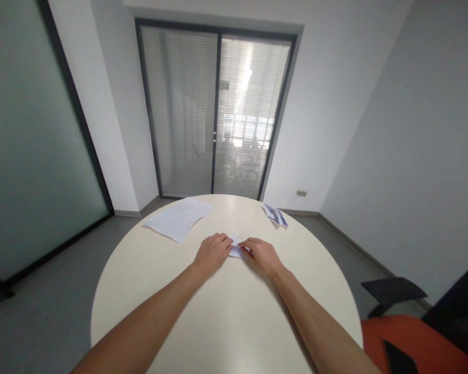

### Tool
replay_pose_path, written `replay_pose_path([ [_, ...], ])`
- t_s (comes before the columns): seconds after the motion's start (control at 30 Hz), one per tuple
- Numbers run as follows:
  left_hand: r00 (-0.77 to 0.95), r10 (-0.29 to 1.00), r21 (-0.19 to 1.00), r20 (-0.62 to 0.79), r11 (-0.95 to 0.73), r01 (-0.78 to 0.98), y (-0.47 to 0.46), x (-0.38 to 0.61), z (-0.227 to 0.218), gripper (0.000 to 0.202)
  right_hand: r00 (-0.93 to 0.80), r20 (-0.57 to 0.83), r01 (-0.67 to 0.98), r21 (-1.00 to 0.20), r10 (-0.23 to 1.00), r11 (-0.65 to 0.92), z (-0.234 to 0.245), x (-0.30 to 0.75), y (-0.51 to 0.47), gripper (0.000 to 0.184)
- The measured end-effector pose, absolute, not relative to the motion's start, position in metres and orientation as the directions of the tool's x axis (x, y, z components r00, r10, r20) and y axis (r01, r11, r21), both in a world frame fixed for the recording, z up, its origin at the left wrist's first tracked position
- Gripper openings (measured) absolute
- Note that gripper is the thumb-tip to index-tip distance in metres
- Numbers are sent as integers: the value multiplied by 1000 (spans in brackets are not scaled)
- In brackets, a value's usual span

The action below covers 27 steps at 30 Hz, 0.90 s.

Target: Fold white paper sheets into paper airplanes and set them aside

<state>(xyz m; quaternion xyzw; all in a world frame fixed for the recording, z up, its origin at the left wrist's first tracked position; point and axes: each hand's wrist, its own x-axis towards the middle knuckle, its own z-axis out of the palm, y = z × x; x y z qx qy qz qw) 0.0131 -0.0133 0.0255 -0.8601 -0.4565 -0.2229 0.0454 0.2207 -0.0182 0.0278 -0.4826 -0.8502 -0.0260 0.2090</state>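
A small piece of folded white paper (235,252) lies on the round cream table (226,322), mostly covered by my two hands. My left hand (213,253) has its fingers curled together on the paper's left part. On the right part, my right hand (260,255) pinches the paper between thumb and fingers. Both hands rest close together near the middle of the table, with a narrow strip of paper showing between them. How the paper is folded underneath is hidden.
A large white sheet (178,218) lies at the table's back left. Folded paper with grey-blue patches (275,215) sits at the back right. An orange chair with black armrests (413,343) stands by the table's right side. Beyond the table is a glass door with blinds (179,114).
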Motion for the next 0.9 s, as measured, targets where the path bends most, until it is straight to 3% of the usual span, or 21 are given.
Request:
replay_pose_path([
  [0.07,399,768,192,500,-548,814,-11,11,24,28,-407,389,847,-176,826,501,26,225,-16,26],
  [0.2,202,748,340,633,-503,795,-3,9,17,61,-326,420,867,-224,847,445,25,231,-13,25],
  [0.3,85,776,488,625,-474,733,3,11,8,81,-284,442,870,-254,851,422,26,231,-13,24],
  [0.4,45,849,641,526,-431,635,5,17,0,90,-249,469,859,-296,847,417,27,228,-14,24],
  [0.47,58,890,706,452,-398,585,5,21,0,83,-233,486,846,-325,843,421,28,226,-14,24],
  [0.6,136,912,684,388,-384,620,0,24,6,33,-217,520,818,-365,826,444,28,223,-14,24],
  [0.73,180,923,610,340,-362,705,-5,24,12,35,-218,563,783,-387,797,487,27,219,-15,27],
  [0.9,179,932,598,317,-342,724,-5,25,12,32,-217,592,726,-434,776,533,27,215,-17,26],
])
